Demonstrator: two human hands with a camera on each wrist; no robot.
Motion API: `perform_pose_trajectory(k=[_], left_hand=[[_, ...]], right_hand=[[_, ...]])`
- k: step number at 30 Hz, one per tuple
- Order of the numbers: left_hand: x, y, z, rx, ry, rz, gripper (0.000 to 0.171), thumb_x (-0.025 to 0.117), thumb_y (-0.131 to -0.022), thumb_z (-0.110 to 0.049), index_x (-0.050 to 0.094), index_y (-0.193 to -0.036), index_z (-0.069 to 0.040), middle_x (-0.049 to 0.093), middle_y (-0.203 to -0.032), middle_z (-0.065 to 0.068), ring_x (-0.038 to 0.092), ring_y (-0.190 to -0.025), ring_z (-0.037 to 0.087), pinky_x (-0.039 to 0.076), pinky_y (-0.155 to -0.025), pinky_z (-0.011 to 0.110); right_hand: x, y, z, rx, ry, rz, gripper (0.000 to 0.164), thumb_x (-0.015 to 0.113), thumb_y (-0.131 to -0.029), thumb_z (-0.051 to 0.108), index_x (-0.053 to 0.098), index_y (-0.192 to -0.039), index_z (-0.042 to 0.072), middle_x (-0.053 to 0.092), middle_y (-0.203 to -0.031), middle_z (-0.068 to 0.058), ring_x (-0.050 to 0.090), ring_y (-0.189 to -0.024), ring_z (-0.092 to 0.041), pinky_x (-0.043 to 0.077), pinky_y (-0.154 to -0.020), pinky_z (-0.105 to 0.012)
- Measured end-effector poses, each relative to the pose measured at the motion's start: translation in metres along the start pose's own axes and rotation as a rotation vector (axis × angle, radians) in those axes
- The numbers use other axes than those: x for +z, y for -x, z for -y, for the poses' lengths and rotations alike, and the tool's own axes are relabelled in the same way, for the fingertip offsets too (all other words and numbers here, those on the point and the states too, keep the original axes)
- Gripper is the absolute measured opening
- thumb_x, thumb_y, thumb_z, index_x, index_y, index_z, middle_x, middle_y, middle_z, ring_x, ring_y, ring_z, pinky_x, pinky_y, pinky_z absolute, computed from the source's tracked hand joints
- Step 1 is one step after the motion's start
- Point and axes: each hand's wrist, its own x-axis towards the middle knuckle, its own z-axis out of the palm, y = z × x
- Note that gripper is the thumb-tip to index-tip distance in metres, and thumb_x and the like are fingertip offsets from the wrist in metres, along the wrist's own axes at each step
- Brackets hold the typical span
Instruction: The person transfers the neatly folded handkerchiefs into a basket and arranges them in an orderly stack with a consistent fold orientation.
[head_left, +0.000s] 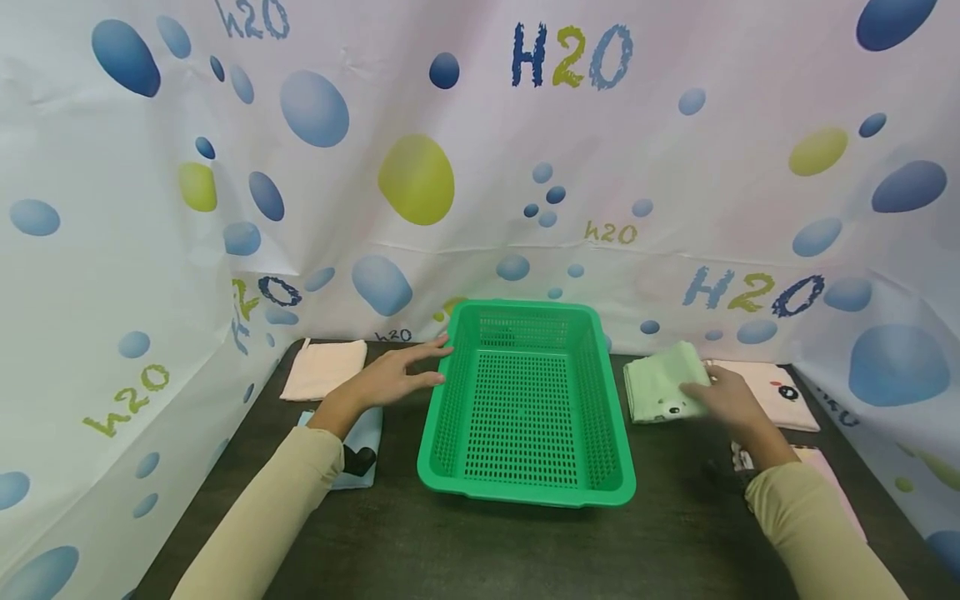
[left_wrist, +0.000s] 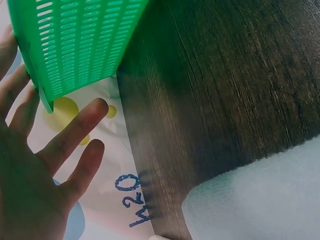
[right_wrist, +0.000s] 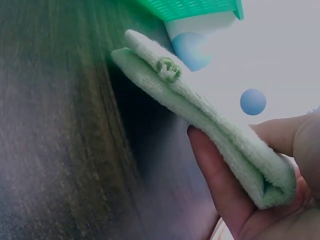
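Note:
My right hand (head_left: 726, 402) pinches a folded light green towel (head_left: 662, 385) by its right side, right of the basket. In the right wrist view the folded layers of the towel show edge-on, with thumb and fingers on opposite faces. The far end of the towel is raised off the dark tabletop there. A green plastic basket (head_left: 525, 495) with slotted walls stands in the middle, its inside bare. My left hand (head_left: 390, 377) is spread at the basket's left rim, fingertips right by it and nothing gripped.
A cream folded towel (head_left: 324, 371) and a light blue one (head_left: 367, 467) lie at the left, the blue partly behind my forearm. At the right are a pale pink towel (head_left: 765, 392) and another pink one (head_left: 828, 479). A printed curtain (head_left: 480, 167) hangs behind the table.

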Motion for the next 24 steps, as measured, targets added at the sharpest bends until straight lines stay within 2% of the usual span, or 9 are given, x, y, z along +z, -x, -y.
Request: perform_pose_trajectory(k=[7, 14, 21, 24], left_hand=[[0.001, 0.0, 0.0, -0.009, 0.01, 0.012, 0.06, 0.056, -0.099, -0.059, 0.042, -0.155, -0.04, 0.023, -0.171, -0.011, 0.027, -0.157, 0.03, 0.031, -0.121, 0.064], [0.0, 0.001, 0.001, -0.007, 0.021, 0.023, 0.061, 0.055, -0.1, -0.059, 0.04, -0.156, -0.039, 0.021, -0.172, -0.01, 0.026, -0.158, 0.031, 0.031, -0.121, 0.064], [-0.002, 0.001, 0.0, -0.022, 0.047, 0.074, 0.063, 0.053, -0.101, -0.058, 0.036, -0.158, -0.037, 0.016, -0.173, -0.01, 0.021, -0.159, 0.031, 0.03, -0.122, 0.064], [-0.003, 0.0, 0.0, -0.018, 0.043, 0.086, 0.065, 0.053, -0.101, -0.058, 0.034, -0.159, -0.037, 0.016, -0.173, -0.01, 0.018, -0.16, 0.03, 0.028, -0.123, 0.063]], right_hand=[[-0.007, 0.003, 0.01, -0.022, 0.033, -0.049, 0.067, 0.053, -0.105, 0.033, 0.039, -0.145, -0.019, 0.063, -0.109, -0.028, 0.058, -0.075, -0.013, 0.051, -0.062, -0.029], [-0.012, 0.009, 0.023, 0.01, -0.032, -0.056, 0.074, 0.051, -0.106, 0.039, 0.032, -0.15, -0.017, 0.058, -0.122, -0.032, 0.062, -0.077, -0.012, 0.056, -0.064, -0.031], [-0.016, 0.01, 0.029, 0.02, -0.151, -0.041, 0.082, 0.05, -0.105, 0.048, 0.025, -0.156, -0.011, 0.066, -0.102, -0.009, 0.068, -0.075, -0.011, 0.057, -0.063, -0.035], [-0.019, 0.008, 0.028, 0.006, -0.186, -0.037, 0.082, 0.051, -0.105, 0.046, 0.024, -0.156, -0.013, 0.066, -0.104, -0.008, 0.069, -0.075, -0.007, 0.061, -0.068, -0.033]])
